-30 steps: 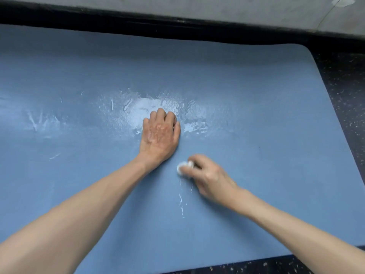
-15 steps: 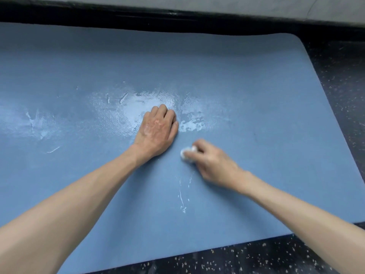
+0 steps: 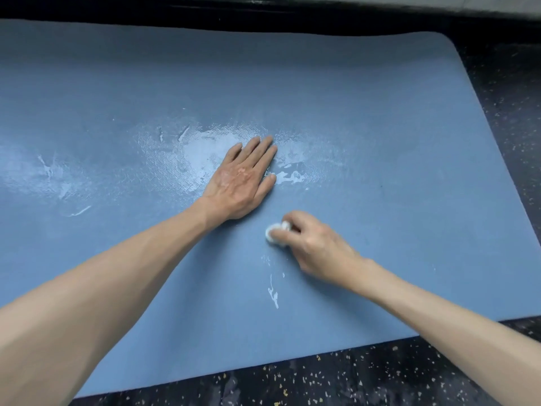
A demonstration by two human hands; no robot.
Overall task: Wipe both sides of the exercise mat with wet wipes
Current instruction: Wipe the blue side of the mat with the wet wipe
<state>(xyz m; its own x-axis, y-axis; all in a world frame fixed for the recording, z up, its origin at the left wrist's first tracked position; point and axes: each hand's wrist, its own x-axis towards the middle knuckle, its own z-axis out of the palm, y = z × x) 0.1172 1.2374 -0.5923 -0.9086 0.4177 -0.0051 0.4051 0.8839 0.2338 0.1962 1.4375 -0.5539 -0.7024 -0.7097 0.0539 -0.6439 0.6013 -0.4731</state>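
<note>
A large blue exercise mat [image 3: 366, 118] lies flat on the floor and fills most of the view. My left hand [image 3: 243, 180] rests flat on it near the middle, fingers straight, beside a shiny wet patch [image 3: 205, 150]. Just below and to the right, my right hand [image 3: 310, 244] pinches a small crumpled white wet wipe [image 3: 273, 231] and holds it down on the mat. Thin white smears [image 3: 272, 291] run down the mat below the wipe.
Dark speckled floor [image 3: 322, 379] borders the mat along its near edge and on the right [image 3: 509, 118]. A dark strip [image 3: 263, 13] runs along the mat's far edge, with a pale wall base above it. More wet streaks [image 3: 49, 171] mark the mat at the left.
My left hand has spread flatter, its fingers now straight and angled right. My right hand with the wipe has stayed just below and right of it, rubbing the same patch. The view shifted slightly.
</note>
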